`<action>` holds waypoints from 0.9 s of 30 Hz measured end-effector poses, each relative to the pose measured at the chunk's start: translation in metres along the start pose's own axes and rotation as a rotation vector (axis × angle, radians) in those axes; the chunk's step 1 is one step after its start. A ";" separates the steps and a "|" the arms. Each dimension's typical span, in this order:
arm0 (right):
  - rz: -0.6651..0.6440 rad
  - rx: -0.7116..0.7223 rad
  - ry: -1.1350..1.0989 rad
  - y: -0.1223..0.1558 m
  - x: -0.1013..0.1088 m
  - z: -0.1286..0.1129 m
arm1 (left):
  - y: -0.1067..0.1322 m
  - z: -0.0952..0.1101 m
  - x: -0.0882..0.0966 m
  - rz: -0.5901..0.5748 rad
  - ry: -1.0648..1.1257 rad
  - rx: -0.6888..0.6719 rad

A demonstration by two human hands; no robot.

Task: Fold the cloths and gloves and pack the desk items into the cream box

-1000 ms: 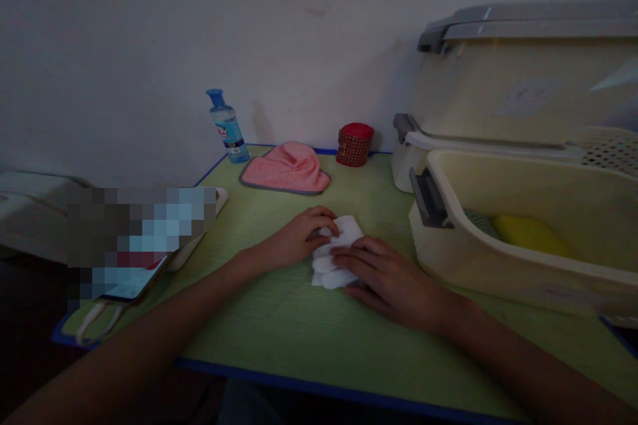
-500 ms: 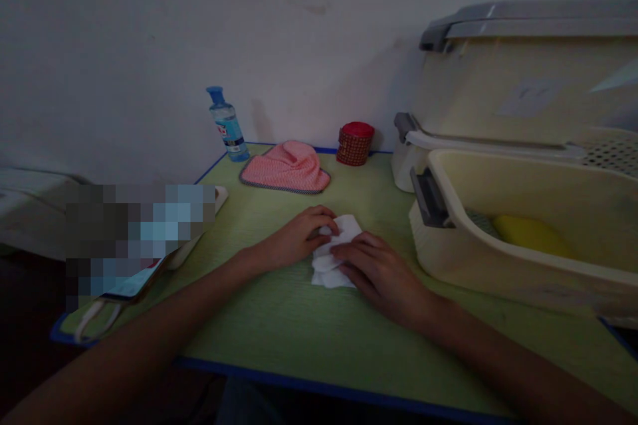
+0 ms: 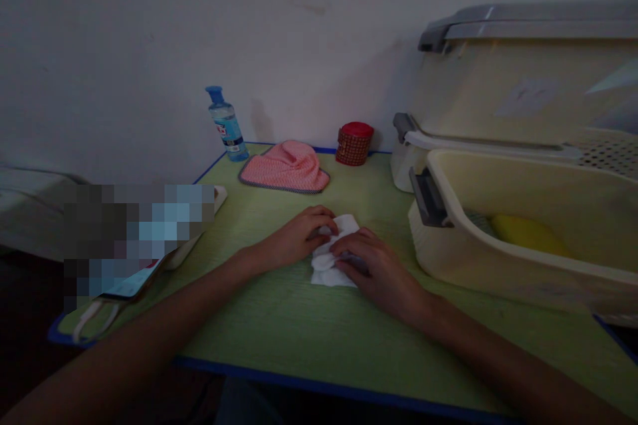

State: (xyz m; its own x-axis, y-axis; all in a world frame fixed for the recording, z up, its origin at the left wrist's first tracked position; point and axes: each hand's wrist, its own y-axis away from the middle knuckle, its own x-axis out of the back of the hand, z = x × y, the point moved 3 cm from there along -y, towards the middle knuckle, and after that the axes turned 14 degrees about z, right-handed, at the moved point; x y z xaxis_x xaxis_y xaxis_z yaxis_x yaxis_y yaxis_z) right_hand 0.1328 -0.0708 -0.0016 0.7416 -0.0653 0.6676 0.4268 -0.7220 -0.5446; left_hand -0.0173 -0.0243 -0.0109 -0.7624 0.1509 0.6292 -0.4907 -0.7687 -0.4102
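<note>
A small white cloth (image 3: 329, 260), folded in layers, lies on the green tabletop between my hands; what kind of cloth it is I cannot make out. My left hand (image 3: 310, 232) holds its far left edge with curled fingers. From the right, my right hand (image 3: 376, 269) grips the folded part between thumb and fingers, covering some of it. The near end of the cloth spreads loose on the table.
A pink cloth (image 3: 288, 167), a blue bottle (image 3: 227, 125) and a red-lidded container (image 3: 355, 145) stand toward the wall. At right is a cream basket (image 3: 478, 272) holding a yellow item (image 3: 528, 236), before a lidded bin (image 3: 498, 86). A phone (image 3: 130, 284) leans at left.
My right hand's fingers have shifted slightly on the white cloth, with the thumb side lifted and more bent. My left hand and the other things look the same.
</note>
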 end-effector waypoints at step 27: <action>-0.007 0.226 0.143 -0.001 -0.001 -0.006 | 0.001 -0.003 -0.001 -0.003 -0.021 -0.006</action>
State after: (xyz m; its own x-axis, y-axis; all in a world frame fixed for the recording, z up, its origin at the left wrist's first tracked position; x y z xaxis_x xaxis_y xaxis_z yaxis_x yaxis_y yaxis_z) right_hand 0.1283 -0.0746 0.0010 0.6643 -0.1695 0.7280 0.5480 -0.5519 -0.6286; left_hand -0.0181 -0.0233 -0.0134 -0.7522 0.1402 0.6439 -0.4954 -0.7647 -0.4121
